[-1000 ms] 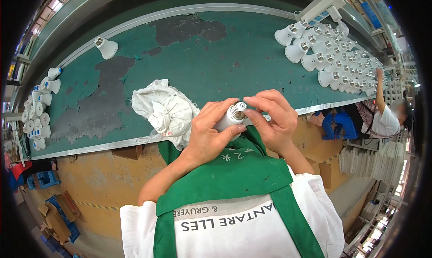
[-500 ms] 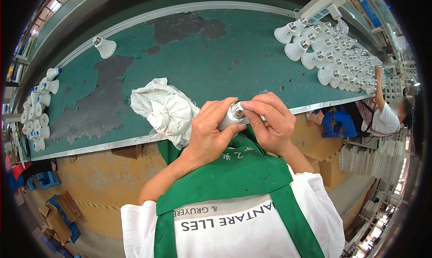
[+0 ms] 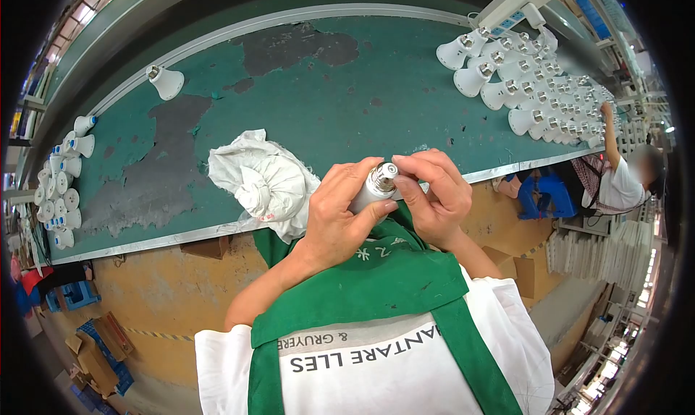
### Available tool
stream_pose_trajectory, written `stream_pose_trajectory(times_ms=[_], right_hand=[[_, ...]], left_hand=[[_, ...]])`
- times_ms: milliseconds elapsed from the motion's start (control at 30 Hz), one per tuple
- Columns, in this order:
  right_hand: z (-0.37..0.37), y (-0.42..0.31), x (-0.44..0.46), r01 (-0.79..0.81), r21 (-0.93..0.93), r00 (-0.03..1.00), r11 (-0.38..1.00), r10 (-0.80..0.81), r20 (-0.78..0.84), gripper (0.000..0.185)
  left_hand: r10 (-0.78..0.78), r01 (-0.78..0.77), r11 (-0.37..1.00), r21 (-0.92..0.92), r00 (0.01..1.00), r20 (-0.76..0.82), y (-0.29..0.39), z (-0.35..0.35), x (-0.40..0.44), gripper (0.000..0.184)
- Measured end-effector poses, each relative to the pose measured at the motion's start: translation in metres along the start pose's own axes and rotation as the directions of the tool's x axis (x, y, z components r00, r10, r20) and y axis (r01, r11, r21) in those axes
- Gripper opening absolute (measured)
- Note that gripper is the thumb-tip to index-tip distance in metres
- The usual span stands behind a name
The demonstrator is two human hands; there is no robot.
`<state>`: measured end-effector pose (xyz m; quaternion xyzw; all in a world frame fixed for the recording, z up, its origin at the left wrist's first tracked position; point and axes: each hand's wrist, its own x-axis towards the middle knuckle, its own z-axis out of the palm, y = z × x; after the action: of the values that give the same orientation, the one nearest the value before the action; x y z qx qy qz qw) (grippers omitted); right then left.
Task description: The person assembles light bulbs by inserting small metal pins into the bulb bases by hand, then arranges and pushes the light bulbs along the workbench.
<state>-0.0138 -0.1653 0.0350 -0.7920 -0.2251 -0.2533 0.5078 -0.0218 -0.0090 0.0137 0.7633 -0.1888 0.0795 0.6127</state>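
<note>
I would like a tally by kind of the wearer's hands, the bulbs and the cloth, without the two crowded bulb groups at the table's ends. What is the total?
Hands: 2 (left hand, right hand)
Bulbs: 2 (held bulb, lone bulb)
Cloth: 1
Total: 5

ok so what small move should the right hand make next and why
Probably close the right hand lightly on the silver threaded metal cap: its fingertips sit right beside it, and the cap protrudes from the left hand, which grips the smooth white bulb body.
</note>
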Motion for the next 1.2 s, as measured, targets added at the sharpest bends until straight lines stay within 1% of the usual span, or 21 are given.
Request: stream_pose_trajectory(times_ms=[167,267,367,433,467,500,567,667,767,867,900,967,1033,1100,1200], right_hand=[[-0.001,0.005,-0.001,0.087,-0.032,0.996,0.996,-0.087,0.001,0.024],[-0.005,0.002,-0.002,-0.126,0.032,0.991,0.992,0.124,0.046,0.033],[-0.009,-0.002,0.004,-0.206,0.003,0.964,0.978,0.203,0.171,0.043],[-0.008,0.002,-0.001,-0.265,-0.002,0.947,0.964,0.261,0.186,0.048],[-0.006,0.006,-0.005,-0.275,-0.021,0.948,0.961,0.275,0.161,0.047],[-0.005,0.008,-0.006,-0.292,-0.019,0.946,0.956,0.292,0.139,0.045],[-0.008,0.010,-0.008,-0.334,-0.008,0.937,0.943,0.333,0.106,0.041],[-0.015,0.018,-0.010,-0.388,-0.002,0.918,0.922,0.386,0.084,0.038],[-0.025,0.029,-0.015,-0.379,-0.001,0.925,0.925,0.379,0.011,0.037],[-0.048,0.047,-0.010,-0.389,-0.095,0.916,0.916,0.373,-0.150,0.035],[-0.060,0.054,-0.007,-0.444,-0.131,0.887,0.886,0.414,-0.204,0.033],[-0.082,0.086,-0.007,-0.420,-0.246,0.878,0.873,0.322,-0.354,0.034],[-0.108,0.107,-0.003,-0.486,-0.342,0.836,0.804,0.313,-0.451,0.033],[-0.131,0.128,-0.001,-0.515,-0.419,0.819,0.748,0.284,-0.499,0.033],[-0.156,0.164,-0.002,-0.499,-0.570,0.831,0.653,0.176,-0.527,0.031]], left_hand=[[-0.010,0.010,1.000,-0.006,1.000,0.012,0.001,0.000,0.000,0.050],[-0.041,0.041,0.999,0.002,0.999,0.020,0.001,-0.002,0.000,0.048],[-0.039,0.039,0.999,0.012,0.999,0.009,-0.005,0.003,0.005,0.046],[-0.055,0.055,0.998,0.010,0.998,-0.022,-0.012,0.010,0.007,0.046],[-0.039,0.040,0.999,0.020,0.998,-0.044,-0.014,0.013,0.010,0.048],[-0.039,0.039,0.999,0.018,0.999,-0.033,-0.019,0.016,0.011,0.056],[-0.033,0.033,0.999,0.025,0.999,0.000,-0.027,0.022,0.014,0.064],[-0.042,0.042,0.999,0.004,0.998,0.036,-0.026,0.032,0.021,0.069],[0.008,-0.014,0.998,0.066,0.996,0.086,-0.026,0.042,0.027,0.076],[0.096,-0.117,0.973,0.197,0.989,0.113,-0.009,0.043,0.032,0.080],[0.054,-0.076,0.983,0.166,0.990,0.129,-0.011,0.042,0.030,0.079],[-0.031,0.013,0.994,0.110,0.986,0.166,-0.018,0.036,0.024,0.078],[-0.066,0.050,0.993,0.105,0.985,0.157,-0.018,0.028,0.020,0.073],[-0.073,0.061,0.994,0.087,0.988,0.139,-0.021,0.024,0.016,0.070],[-0.095,0.084,0.992,0.093,0.989,0.117,-0.021,0.019,0.012,0.065]])
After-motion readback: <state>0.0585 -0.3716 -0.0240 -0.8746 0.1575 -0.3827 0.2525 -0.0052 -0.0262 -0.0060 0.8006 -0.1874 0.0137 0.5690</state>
